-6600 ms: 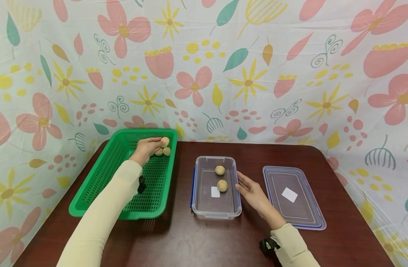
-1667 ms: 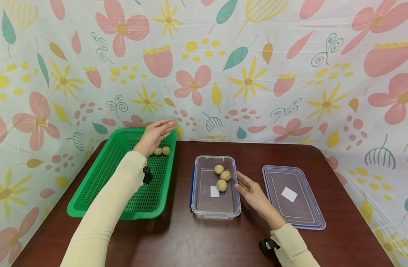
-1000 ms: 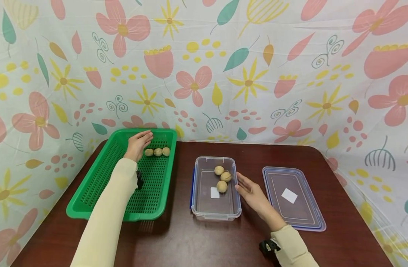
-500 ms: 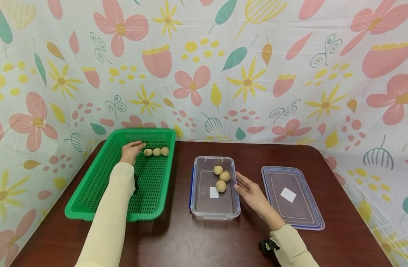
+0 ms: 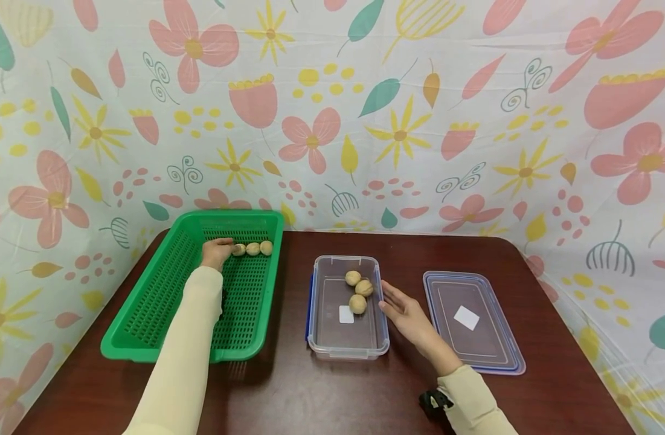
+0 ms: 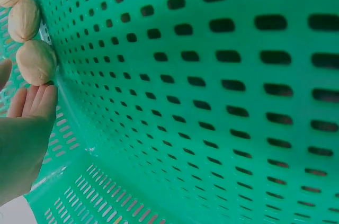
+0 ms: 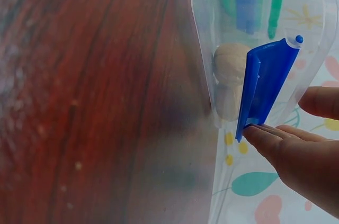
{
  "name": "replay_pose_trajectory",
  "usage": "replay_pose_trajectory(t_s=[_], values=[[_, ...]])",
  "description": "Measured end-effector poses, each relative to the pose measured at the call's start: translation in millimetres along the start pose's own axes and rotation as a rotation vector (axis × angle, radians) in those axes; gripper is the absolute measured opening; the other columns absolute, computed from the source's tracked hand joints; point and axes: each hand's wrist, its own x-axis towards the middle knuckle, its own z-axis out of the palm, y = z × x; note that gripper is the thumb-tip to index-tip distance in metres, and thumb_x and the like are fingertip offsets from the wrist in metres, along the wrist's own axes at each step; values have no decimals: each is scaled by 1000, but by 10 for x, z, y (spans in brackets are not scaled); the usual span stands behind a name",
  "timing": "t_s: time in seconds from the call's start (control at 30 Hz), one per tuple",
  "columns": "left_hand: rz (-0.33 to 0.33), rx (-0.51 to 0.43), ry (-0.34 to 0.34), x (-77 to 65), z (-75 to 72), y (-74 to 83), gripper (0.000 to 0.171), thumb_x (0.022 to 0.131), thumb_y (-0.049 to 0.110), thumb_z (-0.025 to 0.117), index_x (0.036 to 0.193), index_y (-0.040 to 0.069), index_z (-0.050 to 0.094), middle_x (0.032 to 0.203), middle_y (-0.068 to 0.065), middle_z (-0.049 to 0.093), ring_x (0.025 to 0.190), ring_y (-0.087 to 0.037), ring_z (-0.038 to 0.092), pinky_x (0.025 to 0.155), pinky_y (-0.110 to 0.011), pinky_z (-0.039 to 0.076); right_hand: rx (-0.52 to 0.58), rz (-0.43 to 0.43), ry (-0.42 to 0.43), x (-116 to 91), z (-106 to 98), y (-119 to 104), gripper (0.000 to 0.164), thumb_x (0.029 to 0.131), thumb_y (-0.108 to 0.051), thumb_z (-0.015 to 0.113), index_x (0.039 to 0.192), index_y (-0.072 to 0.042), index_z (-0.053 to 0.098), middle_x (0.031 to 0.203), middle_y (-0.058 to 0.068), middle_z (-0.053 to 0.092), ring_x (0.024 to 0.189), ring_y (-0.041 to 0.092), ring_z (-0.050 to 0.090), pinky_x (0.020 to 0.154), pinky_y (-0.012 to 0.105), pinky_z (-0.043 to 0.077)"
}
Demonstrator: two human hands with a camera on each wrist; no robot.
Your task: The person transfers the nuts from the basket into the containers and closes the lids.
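Note:
My left hand (image 5: 217,252) is inside the green basket (image 5: 272,290), its fingertips right at the nearest of three walnuts (image 5: 238,249) lined up along the far end. In the left wrist view the fingers lie straight against that walnut (image 6: 36,62), with the thumb apart at the frame edge. Three more walnuts (image 5: 357,304) sit in the clear plastic container (image 5: 337,338). Along that container's right side rests my right hand (image 5: 411,320), fingers extended. The right wrist view shows its fingertips at the blue side latch (image 7: 267,83), thumb near the rim.
A clear lid (image 5: 473,326) with blue edging and a white label lies right of the container. Both containers stand on a dark red-brown table (image 5: 289,393). A flower-patterned cloth (image 5: 332,121) hangs behind the table.
One walnut has gone from the basket into the clear container, which earlier held two. The emptied left hand has since returned, lowering to the leftmost walnut. The right hand has stayed by the container.

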Motion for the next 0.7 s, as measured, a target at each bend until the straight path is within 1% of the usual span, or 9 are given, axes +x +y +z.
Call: replay_pose_trajectory(t_s=[0.13,0.37,0.53,0.7], values=[[-16,11,7,-37,36,-5,42,97,9,57,138,3,51,150,-17,37,140,-37,27,115,-51,25,-2,-2,0,0,-2,0,55,100,-7,51,149,4,29,151,22,31,139,33,32,110,42,32],[21,37,41,-97,74,-14,42,93,4,60,134,-2,54,147,-22,38,137,-41,30,113,-54,26,1,-1,2,-3,-1,3,55,100,-8,52,149,4,29,151,22,31,139,33,32,110,41,31],[24,52,62,-97,84,-23,39,94,2,59,132,-3,56,145,-23,40,135,-41,32,112,-53,29,-7,-8,5,0,-1,6,54,100,-6,51,148,4,30,150,23,32,138,34,32,110,42,32],[29,52,84,-105,100,-29,37,93,2,60,130,-4,58,143,-23,42,133,-41,35,110,-53,32,-11,-2,7,-4,0,-2,54,100,-6,51,148,4,30,150,23,32,138,34,32,110,43,32]])
